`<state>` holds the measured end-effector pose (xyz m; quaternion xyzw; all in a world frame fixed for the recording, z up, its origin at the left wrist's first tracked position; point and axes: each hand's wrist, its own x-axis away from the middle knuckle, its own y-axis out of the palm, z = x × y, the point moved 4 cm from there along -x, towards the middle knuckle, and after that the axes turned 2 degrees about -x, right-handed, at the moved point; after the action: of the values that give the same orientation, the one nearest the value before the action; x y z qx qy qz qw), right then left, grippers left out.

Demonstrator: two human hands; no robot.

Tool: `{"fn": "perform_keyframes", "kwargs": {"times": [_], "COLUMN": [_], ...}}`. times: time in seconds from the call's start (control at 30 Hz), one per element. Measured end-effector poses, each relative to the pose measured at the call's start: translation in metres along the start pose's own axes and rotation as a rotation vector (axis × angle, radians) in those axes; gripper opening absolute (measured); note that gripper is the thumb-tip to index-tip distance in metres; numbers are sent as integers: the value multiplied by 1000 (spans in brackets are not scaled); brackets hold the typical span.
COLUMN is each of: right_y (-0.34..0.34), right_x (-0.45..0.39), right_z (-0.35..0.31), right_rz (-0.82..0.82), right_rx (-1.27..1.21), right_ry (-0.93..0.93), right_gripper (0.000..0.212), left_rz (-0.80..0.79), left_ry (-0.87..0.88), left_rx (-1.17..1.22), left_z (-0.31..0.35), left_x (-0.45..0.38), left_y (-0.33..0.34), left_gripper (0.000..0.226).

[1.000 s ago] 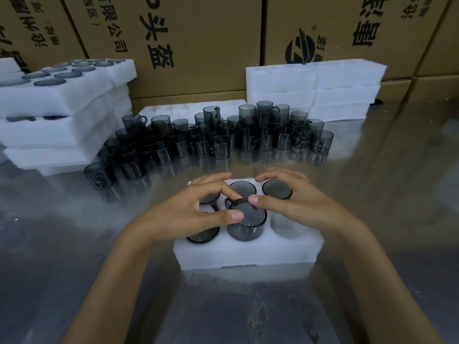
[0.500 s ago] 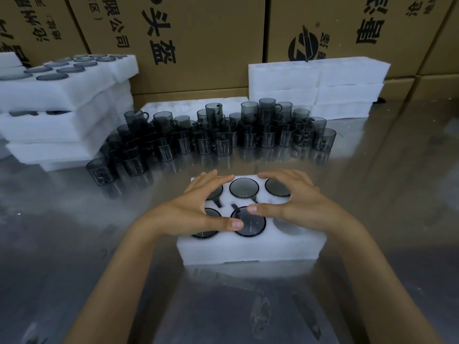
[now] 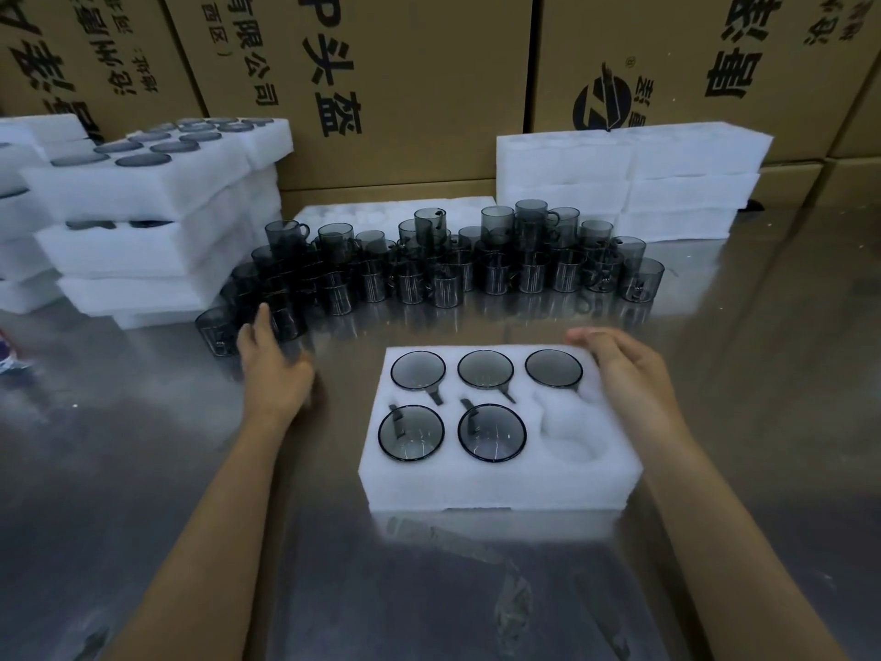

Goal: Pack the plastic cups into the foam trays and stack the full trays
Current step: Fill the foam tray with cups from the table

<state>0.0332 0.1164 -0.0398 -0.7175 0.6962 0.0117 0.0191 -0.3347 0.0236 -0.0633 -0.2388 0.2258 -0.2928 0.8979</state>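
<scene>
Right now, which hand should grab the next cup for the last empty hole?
Left, probably. The left hand is open beside the loose cups, its fingers almost at the nearest ones. The right hand rests on the foam tray beside the empty hole, steadying it.

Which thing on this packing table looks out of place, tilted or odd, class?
Nothing looks damaged or spilled. The white foam tray holds five smoky grey plastic cups seated level; its near-right pocket is empty, simply unfilled. In the loose cup cluster behind, a few cups sit stacked on others.
</scene>
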Motion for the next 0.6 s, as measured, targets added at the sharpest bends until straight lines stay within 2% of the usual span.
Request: {"fn": "perform_keyframes", "kwargs": {"times": [0.13,0.23,0.37,0.5,0.6], "right_y": [1,0,1,2,0], "right_x": [-3,-4,-6,-7,-6], "right_z": [1,3,3,3,1], "right_rz": [-14,-23,-27,-41,-27], "right_rx": [14,-1,2,27,44], "right_ry": [-80,-79,-81,-78,-86], "right_gripper": [26,25,24,26,25], "left_rz": [7,68,94,105,64], "left_ry": [31,29,155,211,236], "left_rx": [-110,-128,-139,-43,110], "left_z": [5,5,6,10,34], "left_x": [-16,-24,-20,-7,11], "left_y": [8,9,9,5,5], "left_gripper": [60,37,14,27,54]}}
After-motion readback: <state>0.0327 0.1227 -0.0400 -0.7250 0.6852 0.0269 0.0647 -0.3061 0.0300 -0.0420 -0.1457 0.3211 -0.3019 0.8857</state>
